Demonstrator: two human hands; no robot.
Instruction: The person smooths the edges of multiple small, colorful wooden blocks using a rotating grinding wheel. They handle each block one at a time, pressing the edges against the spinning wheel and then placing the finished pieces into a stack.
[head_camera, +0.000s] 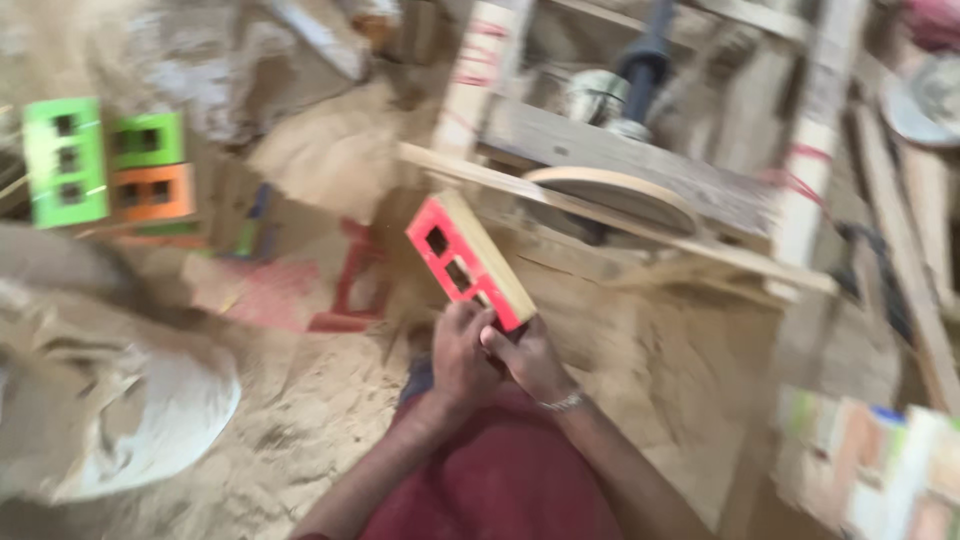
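I am seeing the round sanding disc (612, 192) in the upper middle, just beside the red wooden block (468, 262) at the centre. My left hand (459, 362) and right hand (530, 362) are both gripping its lower end; fingers (478, 322) sliding upward could be reaching the disc.

Both hands grip one red-faced wooden block above a sawdust floor.

Left hand (462, 352) and right hand (530, 360) close together on the lower end of the block (468, 262); it tilts up and to the left, red face with three square holes, bare wood side. A bracelet (563, 403) sits on the right wrist. Just beyond the block, a round wooden disc (612, 193) on a plank frame. Far left, green blocks (66, 160) and an orange block (152, 192) stand stacked. Sawdust floor (300, 420) below; view blurred.
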